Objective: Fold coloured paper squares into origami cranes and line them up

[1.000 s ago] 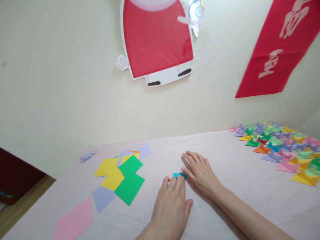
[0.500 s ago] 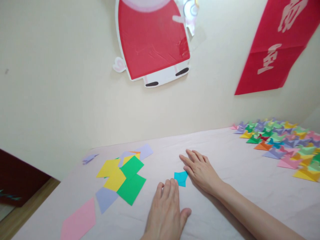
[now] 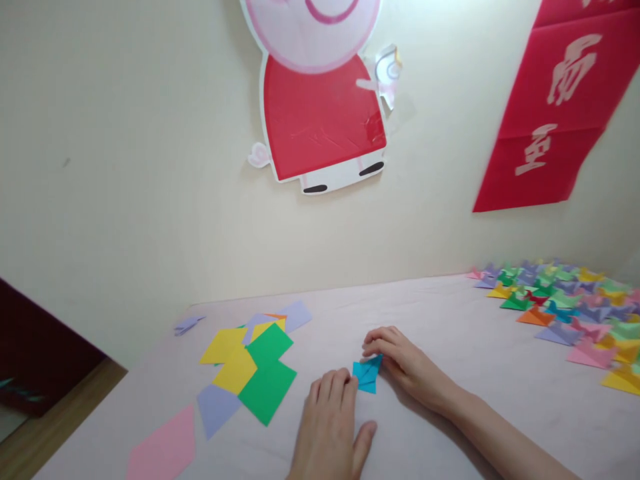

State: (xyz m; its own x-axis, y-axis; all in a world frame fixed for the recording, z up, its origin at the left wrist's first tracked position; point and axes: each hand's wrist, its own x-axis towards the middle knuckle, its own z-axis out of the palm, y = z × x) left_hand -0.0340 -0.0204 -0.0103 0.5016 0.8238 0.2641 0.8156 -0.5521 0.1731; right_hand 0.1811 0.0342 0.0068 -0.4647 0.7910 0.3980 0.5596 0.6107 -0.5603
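Pinching the upper corner of the blue paper (image 3: pixel 367 377), the right hand (image 3: pixel 407 365) has curled its fingers; half a second ago it lay flat and open just beside that piece. The blue paper lies on the pink table (image 3: pixel 450 320), now a creased kite shape, so fingertips rather than a flat palm are working it. The left hand (image 3: pixel 330 427) stays flat and released, fingertips touching the blue paper's left edge. Loose coloured sheets (image 3: pixel 255 373) lie left of the blue paper; folded pieces (image 3: pixel 565 307) sit well to its right.
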